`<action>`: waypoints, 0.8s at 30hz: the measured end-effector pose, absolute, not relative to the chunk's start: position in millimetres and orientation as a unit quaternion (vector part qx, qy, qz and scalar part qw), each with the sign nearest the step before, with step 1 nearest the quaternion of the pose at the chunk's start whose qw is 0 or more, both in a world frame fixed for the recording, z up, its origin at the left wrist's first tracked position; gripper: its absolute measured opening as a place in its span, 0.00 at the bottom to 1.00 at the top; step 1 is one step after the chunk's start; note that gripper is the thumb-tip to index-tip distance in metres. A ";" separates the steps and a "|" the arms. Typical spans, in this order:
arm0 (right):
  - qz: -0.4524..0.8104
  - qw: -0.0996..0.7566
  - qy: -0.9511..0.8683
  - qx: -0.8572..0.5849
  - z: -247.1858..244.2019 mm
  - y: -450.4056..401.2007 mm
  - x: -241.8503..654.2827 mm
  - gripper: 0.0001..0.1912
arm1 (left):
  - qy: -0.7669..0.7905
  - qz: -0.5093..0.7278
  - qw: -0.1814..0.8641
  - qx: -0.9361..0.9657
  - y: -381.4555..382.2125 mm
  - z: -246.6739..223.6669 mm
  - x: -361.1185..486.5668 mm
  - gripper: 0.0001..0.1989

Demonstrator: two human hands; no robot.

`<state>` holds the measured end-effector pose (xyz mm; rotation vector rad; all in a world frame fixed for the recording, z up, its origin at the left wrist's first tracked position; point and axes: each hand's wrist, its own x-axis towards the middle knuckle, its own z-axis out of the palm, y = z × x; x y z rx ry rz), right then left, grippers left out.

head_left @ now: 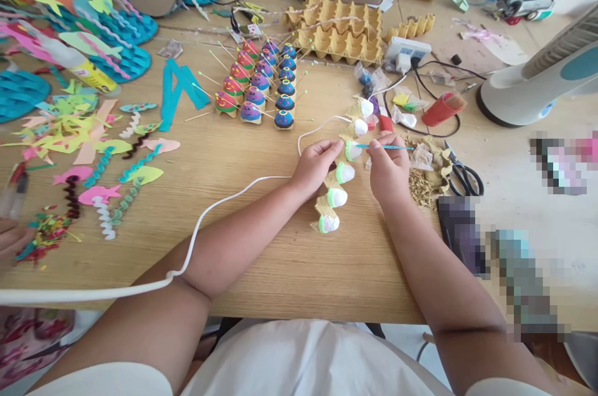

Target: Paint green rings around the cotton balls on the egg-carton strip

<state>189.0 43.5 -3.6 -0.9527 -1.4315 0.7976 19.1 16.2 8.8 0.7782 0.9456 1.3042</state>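
A strip of egg-carton cups [334, 182] with white domes lies over the wooden table. Four-ish lower domes carry a light green rim, while the top two are plain white. My left hand [317, 162] pinches the strip from its left side, near the middle. On the other side, my right hand [389, 169] holds a thin blue tool [397, 147] between thumb and fingers. The tool's tip is at the green rim of the third dome [353, 150] from the top. Whether it touches is too small to tell.
Painted egg-cup strips [255, 95] with pins stand behind my left hand. Egg cartons [346, 28], a power strip [407, 50] and a white cable [210, 200] lie around. Scissors [465, 175] rest at right, paper fish [100, 195] at left. Another person's hand [12, 238] shows at the left edge.
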 end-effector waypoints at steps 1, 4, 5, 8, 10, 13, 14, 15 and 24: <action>0.351 0.586 -0.607 -0.407 -3.5 43.2 188.3 0.22 | 0.412 0.569 0.633 0.324 16.8 9.1 19.3 0.14; 0.373 0.599 -0.586 -0.399 -0.9 40.4 184.5 0.24 | 0.411 0.569 0.652 0.286 18.0 13.7 19.8 0.12; 0.379 0.597 -0.585 -0.397 0.4 39.1 183.2 0.24 | 0.412 0.568 0.657 0.275 18.1 15.9 19.9 0.12; 0.391 0.587 -0.588 -0.397 3.2 35.7 180.9 0.23 | 0.417 0.565 0.667 0.251 17.8 22.3 20.0 0.12; 0.380 0.590 -0.594 -0.393 3.0 34.8 180.6 0.22 | 0.411 0.564 0.673 0.244 17.4 24.7 20.0 0.12; 0.352 0.590 -0.610 -0.394 0.3 35.2 180.8 0.20 | 0.390 0.574 0.678 0.241 17.4 25.1 19.9 0.10; 0.347 0.587 -0.615 -0.396 -0.8 35.6 180.8 0.20 | 0.387 0.575 0.680 0.239 17.7 24.7 19.8 0.09; 0.341 0.586 -0.618 -0.398 -1.9 36.0 180.7 0.20 | 0.387 0.573 0.682 0.238 18.2 24.2 19.6 0.09; 0.297 0.587 -0.631 -0.412 -5.2 35.6 177.0 0.19 | 0.414 0.552 0.692 0.214 22.4 18.3 18.9 0.10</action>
